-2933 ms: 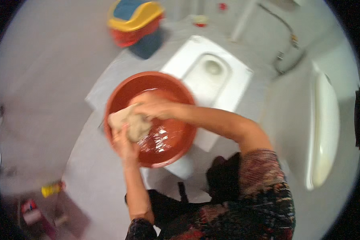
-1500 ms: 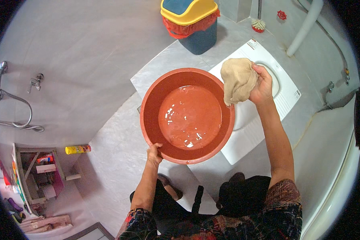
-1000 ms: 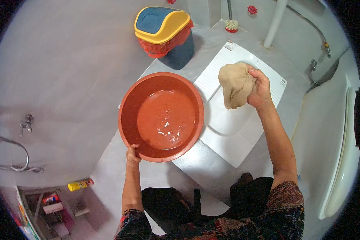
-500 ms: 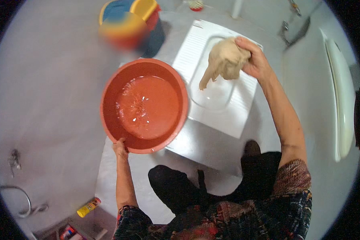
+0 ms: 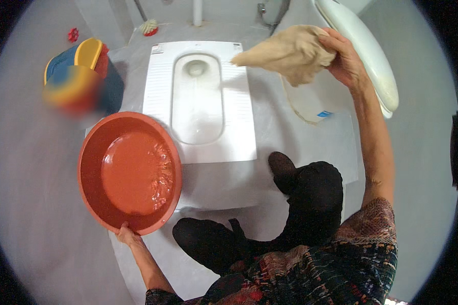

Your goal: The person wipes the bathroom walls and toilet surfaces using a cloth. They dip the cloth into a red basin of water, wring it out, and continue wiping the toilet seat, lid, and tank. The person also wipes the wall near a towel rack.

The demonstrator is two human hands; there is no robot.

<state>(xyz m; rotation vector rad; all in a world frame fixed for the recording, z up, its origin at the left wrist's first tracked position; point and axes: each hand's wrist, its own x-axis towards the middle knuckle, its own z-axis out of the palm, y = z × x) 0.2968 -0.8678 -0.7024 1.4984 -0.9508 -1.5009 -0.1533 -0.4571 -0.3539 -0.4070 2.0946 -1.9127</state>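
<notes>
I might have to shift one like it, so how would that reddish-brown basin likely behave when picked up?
The basin would probably feel rather heavy, since clear liquid covers its bottom. The rippled glints suggest that liquid may slosh. With only the left hand on its rim, it might tip easily.

Stretched toward near left with a pinching left grip (image 5: 129, 236), and far right with a clasping right grip (image 5: 345, 59).

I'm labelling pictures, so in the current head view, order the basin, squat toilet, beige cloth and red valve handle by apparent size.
1. Squat toilet and basin, too alike to rank
2. Beige cloth
3. Red valve handle
</notes>
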